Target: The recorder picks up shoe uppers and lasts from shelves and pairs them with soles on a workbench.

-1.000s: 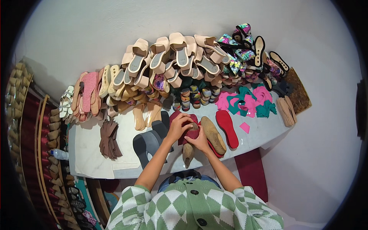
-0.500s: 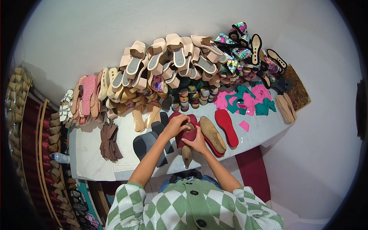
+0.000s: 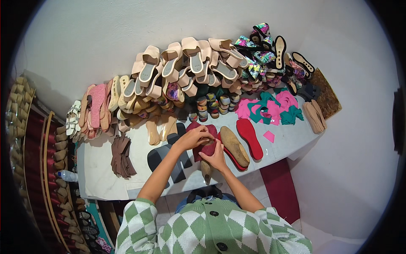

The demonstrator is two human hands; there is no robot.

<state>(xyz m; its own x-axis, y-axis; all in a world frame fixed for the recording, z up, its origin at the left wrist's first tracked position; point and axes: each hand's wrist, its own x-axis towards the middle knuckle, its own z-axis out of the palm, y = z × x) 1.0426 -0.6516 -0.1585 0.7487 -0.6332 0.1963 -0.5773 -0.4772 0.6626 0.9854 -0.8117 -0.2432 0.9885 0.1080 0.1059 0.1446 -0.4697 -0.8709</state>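
Dark red shoe upper material (image 3: 206, 150) lies over a brown wooden shoe last (image 3: 206, 172), whose narrow end points toward me at the table's near edge. My right hand (image 3: 216, 160) is closed round the material and the last from the right. On the far side, my left hand (image 3: 197, 138) has its fingers bent and pinched at the top of the material; the fingertips partly hide what they grip. A second wooden last (image 3: 234, 146) rests on a red sole (image 3: 239, 167) just right of my hands. Beyond it lies another red sole (image 3: 249, 139).
Grey and black heeled soles (image 3: 163, 160) stand left of my hands, near brown strips (image 3: 122, 157). Beige heeled sandals (image 3: 171, 59) are piled at the back against the wall. Pink and green scraps (image 3: 268, 108) and tan insoles (image 3: 315, 116) lie right. Shelved lasts (image 3: 60, 152) line the left.
My left fingers have shifted slightly over the top of the dark red material. The right hand keeps its hold, and the last stays in nearly the same place.
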